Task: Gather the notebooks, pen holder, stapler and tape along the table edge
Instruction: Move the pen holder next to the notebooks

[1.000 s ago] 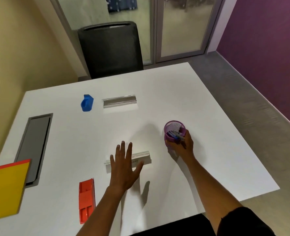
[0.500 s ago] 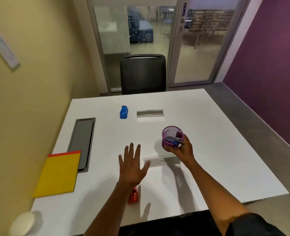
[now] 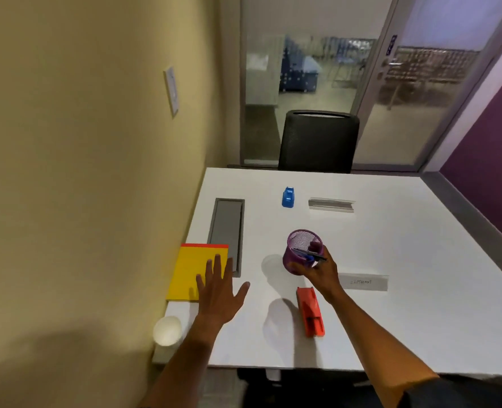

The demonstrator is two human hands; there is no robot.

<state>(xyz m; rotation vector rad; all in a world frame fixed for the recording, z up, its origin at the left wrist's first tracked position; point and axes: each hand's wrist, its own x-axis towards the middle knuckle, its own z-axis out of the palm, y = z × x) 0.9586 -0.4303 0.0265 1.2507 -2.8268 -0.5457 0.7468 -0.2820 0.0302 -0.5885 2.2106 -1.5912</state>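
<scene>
Gripped purple mesh pen holder (image 3: 302,251) in right hand (image 3: 320,270), lifted off white table (image 3: 391,290). Spread left hand (image 3: 219,290) flat, overlapping yellow notebook (image 3: 189,270) at nine o'clock; orange stapler (image 3: 310,312) at six.

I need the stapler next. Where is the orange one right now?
In the head view the stapler lies on the table near its near edge, just below the right hand holding the pen holder, right of the open left hand.

On the table (image 3: 391,319), the notebook (image 3: 189,270) lies at the left edge, the stapler (image 3: 311,312) near the front. The pen holder (image 3: 301,251) is between them, farther back; the tape dispenser (image 3: 287,197) sits far behind.
</scene>
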